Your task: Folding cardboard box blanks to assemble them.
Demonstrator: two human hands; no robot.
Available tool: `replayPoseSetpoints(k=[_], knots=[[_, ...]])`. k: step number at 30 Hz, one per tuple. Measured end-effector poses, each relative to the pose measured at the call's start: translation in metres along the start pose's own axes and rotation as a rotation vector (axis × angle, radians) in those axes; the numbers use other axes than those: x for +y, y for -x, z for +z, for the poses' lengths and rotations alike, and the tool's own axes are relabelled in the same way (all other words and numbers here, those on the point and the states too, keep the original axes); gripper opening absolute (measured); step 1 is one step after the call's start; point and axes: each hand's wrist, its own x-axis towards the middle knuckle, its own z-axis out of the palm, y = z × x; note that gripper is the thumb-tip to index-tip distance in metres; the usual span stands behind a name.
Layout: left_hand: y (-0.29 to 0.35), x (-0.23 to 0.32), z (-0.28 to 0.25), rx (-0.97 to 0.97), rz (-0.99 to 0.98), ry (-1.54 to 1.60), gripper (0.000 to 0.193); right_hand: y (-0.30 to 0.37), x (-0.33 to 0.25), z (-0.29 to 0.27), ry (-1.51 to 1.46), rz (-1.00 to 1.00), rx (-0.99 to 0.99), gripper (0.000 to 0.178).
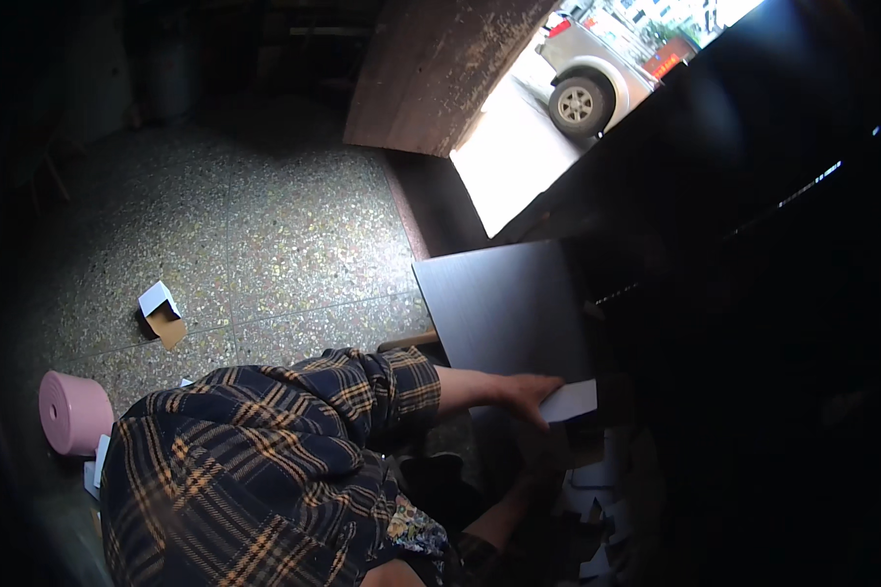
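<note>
My left hand (530, 394), reaching out of a dark plaid sleeve with orange lines, grips the near end of a small white cardboard box (571, 400). The box is beside the edge of a grey, smooth-topped table (504, 293). Below it, in deep shadow, my right hand (543, 458) reaches up toward the underside of the box. Its fingers are too dark to make out, and whether it touches the box cannot be seen.
Several white box pieces (592, 504) lie in shadow at the lower right. On the speckled floor (303, 235) are an open white-and-brown box (162, 311) and a pink roll (73, 413). A worn wooden door (440, 73) stands open, with a vehicle (597, 83) outside.
</note>
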Motion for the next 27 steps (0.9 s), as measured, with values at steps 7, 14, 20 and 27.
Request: replayPoseSetpoints(k=[7,14,20,27], knots=[[-0.01,-0.024,-0.015,0.484,-0.099,-0.03,0.102,-0.034,-0.038,0.015,-0.849,-0.052,-0.084,0.044],[-0.007,-0.022,-0.023,0.459,-0.342,-0.129,0.109,-0.027,-0.04,0.019,-0.654,0.068,-0.172,0.049],[-0.007,-0.022,-0.018,0.423,-0.254,-0.162,0.116,-0.027,-0.028,0.025,-0.687,0.047,-0.174,0.05],[0.0,-0.01,-0.02,0.345,-0.265,-0.218,0.123,-0.026,-0.039,0.018,-0.796,0.043,-0.157,0.046]])
